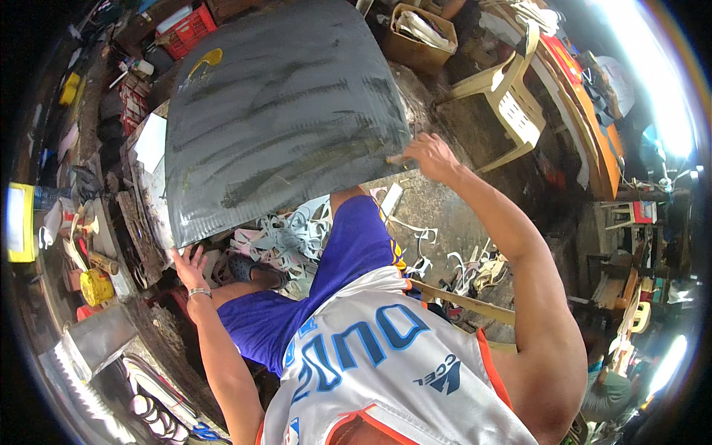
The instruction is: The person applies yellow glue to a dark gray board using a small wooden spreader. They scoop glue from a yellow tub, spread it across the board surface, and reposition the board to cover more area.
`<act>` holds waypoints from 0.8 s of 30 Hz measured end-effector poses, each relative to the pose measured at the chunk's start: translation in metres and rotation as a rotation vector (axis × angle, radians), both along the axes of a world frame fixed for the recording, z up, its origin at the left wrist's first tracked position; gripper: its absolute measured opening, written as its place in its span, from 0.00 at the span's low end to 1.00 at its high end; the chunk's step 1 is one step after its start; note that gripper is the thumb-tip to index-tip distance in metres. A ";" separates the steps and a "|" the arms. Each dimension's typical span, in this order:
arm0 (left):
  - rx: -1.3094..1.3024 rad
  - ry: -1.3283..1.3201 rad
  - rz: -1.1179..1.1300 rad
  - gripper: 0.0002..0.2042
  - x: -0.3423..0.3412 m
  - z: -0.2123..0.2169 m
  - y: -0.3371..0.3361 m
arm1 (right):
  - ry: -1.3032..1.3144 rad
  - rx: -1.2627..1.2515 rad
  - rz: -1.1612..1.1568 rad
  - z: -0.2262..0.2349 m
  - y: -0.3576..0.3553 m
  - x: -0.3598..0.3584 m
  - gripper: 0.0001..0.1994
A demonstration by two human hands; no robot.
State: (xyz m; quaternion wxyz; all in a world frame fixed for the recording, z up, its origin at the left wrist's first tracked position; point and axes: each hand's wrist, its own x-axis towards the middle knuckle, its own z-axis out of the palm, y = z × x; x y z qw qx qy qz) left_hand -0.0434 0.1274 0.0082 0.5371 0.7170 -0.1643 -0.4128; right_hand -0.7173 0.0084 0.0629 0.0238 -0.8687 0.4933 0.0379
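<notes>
A large dark grey sheet [285, 111] lies in front of me, its surface streaked with wet-looking dark smears. Near its far left corner is a yellow blob [208, 61], perhaps glue. At the sheet's near right corner my right hand [434, 157] is closed in a pinch on a small tan spreader [397, 159], whose exact kind is hard to make out. The spreader's tip is over the sheet's edge. My left hand [191, 268] has its fingers spread at the near left corner, the fingertips at the sheet's edge.
Cut-out scraps [293, 237] litter the floor under the sheet. A cream plastic chair [512, 107] stands to the right, a cardboard box [421, 37] beyond the sheet. Red crates [185, 31] sit at far left. A cluttered wooden bench [133, 230] runs along my left.
</notes>
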 end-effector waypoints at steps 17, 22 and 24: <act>-0.042 0.094 0.035 0.42 0.005 -0.007 -0.002 | -0.317 -0.010 -0.403 0.123 0.034 0.064 0.12; -0.048 0.081 0.080 0.38 0.001 -0.008 -0.001 | -0.041 0.126 -0.738 0.045 -0.046 0.145 0.18; -0.052 0.064 0.066 0.37 0.001 -0.007 0.000 | -0.090 0.084 -0.618 0.019 -0.042 0.206 0.20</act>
